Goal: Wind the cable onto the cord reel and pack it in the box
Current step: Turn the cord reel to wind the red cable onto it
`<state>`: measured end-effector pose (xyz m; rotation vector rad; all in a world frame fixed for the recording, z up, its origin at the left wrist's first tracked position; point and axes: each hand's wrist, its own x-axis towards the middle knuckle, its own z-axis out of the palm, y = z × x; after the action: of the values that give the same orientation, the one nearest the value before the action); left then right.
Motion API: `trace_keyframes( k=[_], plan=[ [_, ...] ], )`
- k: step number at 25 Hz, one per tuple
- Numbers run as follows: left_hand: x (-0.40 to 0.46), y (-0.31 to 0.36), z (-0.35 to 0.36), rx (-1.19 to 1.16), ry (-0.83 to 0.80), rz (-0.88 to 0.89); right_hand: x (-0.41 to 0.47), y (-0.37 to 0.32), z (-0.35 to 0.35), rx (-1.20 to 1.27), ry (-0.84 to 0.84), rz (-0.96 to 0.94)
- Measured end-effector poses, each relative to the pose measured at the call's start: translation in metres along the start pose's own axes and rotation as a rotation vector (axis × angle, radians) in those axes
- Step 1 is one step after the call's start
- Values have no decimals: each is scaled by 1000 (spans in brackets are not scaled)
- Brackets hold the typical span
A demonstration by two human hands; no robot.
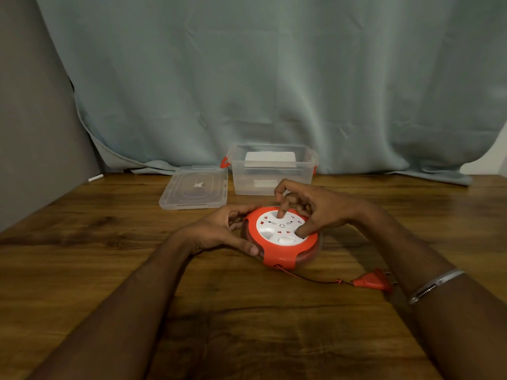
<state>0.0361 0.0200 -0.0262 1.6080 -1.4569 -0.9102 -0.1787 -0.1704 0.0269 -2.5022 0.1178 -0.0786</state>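
A round red cord reel (277,259) with a white socket face (274,229) lies flat on the wooden table (109,270). My left hand (219,231) grips its left rim. My right hand (315,209) rests on top, index finger and thumb pressed into recesses of the white face. A short length of thin red cable (310,279) runs from the reel's front to a red plug (373,281) lying on the table to the right. Behind the reel stands the open clear plastic box (274,185) with red latches.
The box's clear lid (194,190) lies flat to the left of the box. A grey-green curtain (274,78) hangs behind the table. A small white stick (96,178) lies at the table's far left edge. I wear a metal bracelet (436,285) on my right wrist.
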Motion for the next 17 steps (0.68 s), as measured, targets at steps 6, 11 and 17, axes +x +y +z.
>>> trace_keyframes(
  k=[6,11,17],
  plan=[
    [-1,1,-1,7,1,-31,-2,-3,3,-34,57,34],
    [-1,-2,-2,10,22,-41,0,-7,9,-82,121,40],
    [0,-1,0,25,32,-34,2,-12,13,-188,167,69]
  ],
)
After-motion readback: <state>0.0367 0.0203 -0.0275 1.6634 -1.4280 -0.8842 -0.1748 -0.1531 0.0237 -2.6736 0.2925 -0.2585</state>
